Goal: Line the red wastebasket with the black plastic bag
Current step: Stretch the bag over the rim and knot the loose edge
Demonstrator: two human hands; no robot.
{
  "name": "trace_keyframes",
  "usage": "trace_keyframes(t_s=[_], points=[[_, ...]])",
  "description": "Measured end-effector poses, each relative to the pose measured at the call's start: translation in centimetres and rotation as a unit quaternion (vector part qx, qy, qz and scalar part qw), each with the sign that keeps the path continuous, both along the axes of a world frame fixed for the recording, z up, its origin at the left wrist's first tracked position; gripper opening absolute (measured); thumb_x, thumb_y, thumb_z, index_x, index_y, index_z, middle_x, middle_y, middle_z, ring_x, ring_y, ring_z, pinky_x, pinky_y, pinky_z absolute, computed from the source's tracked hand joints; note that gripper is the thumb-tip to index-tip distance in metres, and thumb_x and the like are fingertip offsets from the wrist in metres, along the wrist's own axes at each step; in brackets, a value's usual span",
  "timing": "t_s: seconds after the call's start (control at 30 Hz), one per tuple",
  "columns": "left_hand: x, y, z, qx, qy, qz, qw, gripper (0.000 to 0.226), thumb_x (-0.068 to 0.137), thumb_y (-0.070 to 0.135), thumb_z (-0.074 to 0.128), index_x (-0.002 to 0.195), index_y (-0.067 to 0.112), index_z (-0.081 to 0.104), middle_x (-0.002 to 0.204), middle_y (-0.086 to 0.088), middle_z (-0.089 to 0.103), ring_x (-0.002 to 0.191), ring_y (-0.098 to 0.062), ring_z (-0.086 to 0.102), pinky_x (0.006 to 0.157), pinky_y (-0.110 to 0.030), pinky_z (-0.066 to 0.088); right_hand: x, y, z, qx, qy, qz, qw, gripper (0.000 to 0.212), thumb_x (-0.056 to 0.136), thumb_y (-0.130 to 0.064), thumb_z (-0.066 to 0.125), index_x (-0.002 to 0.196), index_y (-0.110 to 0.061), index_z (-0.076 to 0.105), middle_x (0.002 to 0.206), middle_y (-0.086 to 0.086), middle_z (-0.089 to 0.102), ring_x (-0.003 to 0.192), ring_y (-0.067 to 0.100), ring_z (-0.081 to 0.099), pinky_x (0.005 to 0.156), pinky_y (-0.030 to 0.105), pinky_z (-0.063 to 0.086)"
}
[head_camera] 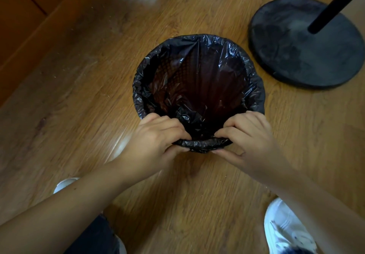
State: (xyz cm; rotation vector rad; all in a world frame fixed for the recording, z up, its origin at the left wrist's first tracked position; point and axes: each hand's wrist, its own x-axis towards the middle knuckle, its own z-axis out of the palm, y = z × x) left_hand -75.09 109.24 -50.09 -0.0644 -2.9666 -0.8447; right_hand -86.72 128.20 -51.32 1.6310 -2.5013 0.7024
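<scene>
The black plastic bag (199,87) lies inside the wastebasket and is folded over its rim all the way round. The red wastebasket (173,72) shows only as a dark red mesh pattern through the thin plastic; its outside is hidden. It stands upright on the wooden floor. My left hand (156,137) pinches the rolled bag edge at the near rim, left of centre. My right hand (250,137) pinches the same rolled edge just to the right. Both sets of fingers curl over the rim, thumbs underneath.
A round black stand base (292,56) with a black pole (331,4) sits on the floor at the far right, close to the basket. White shoes are near me at the left (65,183) and right (284,228). Wooden furniture (21,12) borders the far left.
</scene>
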Motion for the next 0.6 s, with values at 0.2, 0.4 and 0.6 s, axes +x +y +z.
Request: trace_keyframes(t_s=[0.2, 0.4, 0.6], points=[[-0.2, -1.0, 0.0, -0.013, 0.001, -0.019, 1.0, 0.02, 0.078, 0.035, 0.061, 0.087, 0.019, 0.068, 0.084, 0.006, 0.067, 0.083, -0.005, 0.051, 0.079, -0.019, 0.026, 0.3, -0.6, 0.2, -0.005, -0.01, -0.023, 1.0, 0.015, 0.075, -0.028, 0.066, 0.077, -0.013, 0.067, 0.072, 0.0, 0.06, 0.072, 0.016, 0.054, 0.079, 0.024, 0.027], [-0.1, 0.5, 0.5, -0.032, 0.053, 0.03, 0.998, 0.039, 0.075, 0.039, 0.062, 0.104, 0.013, 0.063, 0.098, -0.002, 0.062, 0.096, -0.016, 0.048, 0.084, -0.032, 0.037, 1.6, -1.5, 0.5, -0.003, -0.014, -0.043, 0.999, 0.018, 0.079, -0.031, 0.062, 0.075, -0.013, 0.066, 0.071, -0.001, 0.059, 0.068, 0.017, 0.054, 0.071, 0.029, 0.032], [-0.2, 1.7, 0.1, -0.027, 0.03, 0.025, 0.999, 0.021, 0.078, 0.024, 0.055, 0.089, 0.01, 0.066, 0.086, -0.005, 0.065, 0.083, -0.014, 0.048, 0.071, -0.03, 0.036, 1.9, -1.5, 1.0, 0.019, -0.023, -0.032, 0.999, 0.026, 0.077, -0.04, 0.063, 0.082, -0.015, 0.066, 0.078, -0.002, 0.059, 0.075, 0.014, 0.053, 0.078, 0.027, 0.03]])
